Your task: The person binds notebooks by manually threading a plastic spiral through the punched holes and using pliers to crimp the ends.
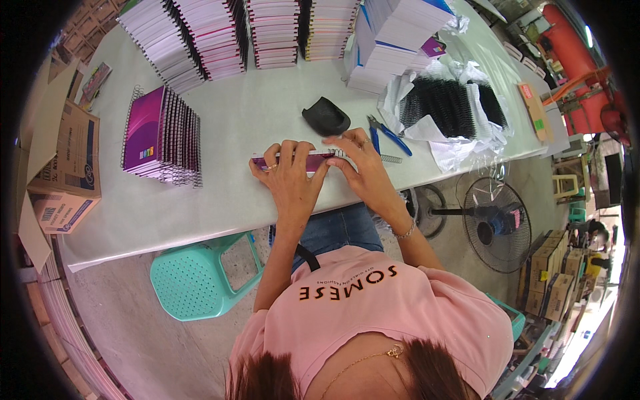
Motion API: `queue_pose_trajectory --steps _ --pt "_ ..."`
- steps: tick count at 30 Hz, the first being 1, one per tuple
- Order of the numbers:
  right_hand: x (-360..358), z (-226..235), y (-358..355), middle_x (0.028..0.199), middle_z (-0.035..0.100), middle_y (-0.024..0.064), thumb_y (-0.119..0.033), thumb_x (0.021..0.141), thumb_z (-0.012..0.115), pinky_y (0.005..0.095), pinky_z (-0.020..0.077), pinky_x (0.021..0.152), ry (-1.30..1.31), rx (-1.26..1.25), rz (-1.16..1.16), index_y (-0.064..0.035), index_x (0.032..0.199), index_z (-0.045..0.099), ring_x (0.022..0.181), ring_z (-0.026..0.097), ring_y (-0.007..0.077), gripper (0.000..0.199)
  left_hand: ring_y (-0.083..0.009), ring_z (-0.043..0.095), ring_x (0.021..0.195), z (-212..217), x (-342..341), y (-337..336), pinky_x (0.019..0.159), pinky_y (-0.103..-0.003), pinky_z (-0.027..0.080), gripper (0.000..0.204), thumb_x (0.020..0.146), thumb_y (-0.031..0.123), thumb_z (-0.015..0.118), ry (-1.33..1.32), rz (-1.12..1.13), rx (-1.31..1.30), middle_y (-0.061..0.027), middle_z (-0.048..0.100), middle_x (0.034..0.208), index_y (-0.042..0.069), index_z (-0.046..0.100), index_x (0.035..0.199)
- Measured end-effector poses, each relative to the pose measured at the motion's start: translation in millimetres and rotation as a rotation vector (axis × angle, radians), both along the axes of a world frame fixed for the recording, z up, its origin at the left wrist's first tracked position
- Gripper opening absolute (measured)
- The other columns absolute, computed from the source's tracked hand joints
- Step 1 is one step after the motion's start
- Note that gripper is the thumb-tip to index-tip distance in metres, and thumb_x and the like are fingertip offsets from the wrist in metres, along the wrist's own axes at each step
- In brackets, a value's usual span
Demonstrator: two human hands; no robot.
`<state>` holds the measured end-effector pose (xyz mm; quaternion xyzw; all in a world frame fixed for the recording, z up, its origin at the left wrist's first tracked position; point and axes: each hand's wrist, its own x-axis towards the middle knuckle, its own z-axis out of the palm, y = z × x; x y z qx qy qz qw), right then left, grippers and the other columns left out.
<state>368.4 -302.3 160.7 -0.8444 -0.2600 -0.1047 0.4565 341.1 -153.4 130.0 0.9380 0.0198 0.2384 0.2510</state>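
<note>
Currently in hand: the person seems to be fitting a spiral coil (392,159) along the edge of a purple notebook (315,163); this is a judgement from the loops showing at the notebook's right end.
Notebook's place: it is resting on the white table (227,140), near the front edge and straight ahead of the person, with both hands on it.
Left hand: this hand (292,175) is gripping the notebook, its fingers curling over the far side and its thumb bracing at the near side.
Right hand: this hand (367,170) is bending in from the right, thumb and forefinger bracketing the right end where the loops are showing; whether they are pinching coil or notebook, I cannot tell.
Long axis: the notebook is running left to right, roughly along the table's front edge, a purple face turning toward the person; which end is its top, I cannot tell.
Coil's line: its free length is pointing right, sticking out past the right hand toward the blue-handled cutters (396,139), which are lying just beyond it.
Next move: feeding the coil leftward is probably calling for a steady left grip, small right-hand turns and the holes staying aligned.
</note>
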Motion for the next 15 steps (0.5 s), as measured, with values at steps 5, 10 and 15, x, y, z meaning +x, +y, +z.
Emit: queue_pose_trajectory --steps 5,10,15 --pt "3.6 -1.2 -0.3 0.097 0.054 0.0147 -0.006 0.088 0.066 0.0358 0.0449 0.078 0.018 -0.024 -0.007 -0.0004 0.105 0.061 0.086 0.055 0.0294 0.018 -0.0258 0.045 0.114 -0.3 2.0 -0.6 0.102 -0.065 0.022 0.037 0.071 0.037 0.079 0.014 0.006 0.015 0.0012 0.054 0.105 0.019 0.064 0.100" --pt "3.1 0.8 3.1 0.096 0.056 0.0147 -0.009 0.087 0.069 0.0356 0.0456 0.077 0.036 0.026 -0.016 0.0000 0.103 0.062 0.087 0.057 0.0301 0.020 -0.0255 0.045 0.114 -1.0 1.9 -0.2 0.102 -0.064 0.022 0.036 0.072 0.037 0.078 -0.001 0.004 0.007 0.0012 0.054 0.105 0.019 0.064 0.099" --pt "4.0 -5.2 3.2 0.095 0.057 0.0133 -0.009 0.084 0.072 0.0350 0.0458 0.075 -0.037 0.011 -0.040 -0.0017 0.104 0.065 0.086 0.057 0.0279 0.023 -0.0251 0.045 0.114 -0.2 2.1 -0.6 0.101 -0.062 0.022 0.036 0.071 0.035 0.078 0.001 0.002 0.002 0.0014 0.055 0.105 0.019 0.064 0.099"
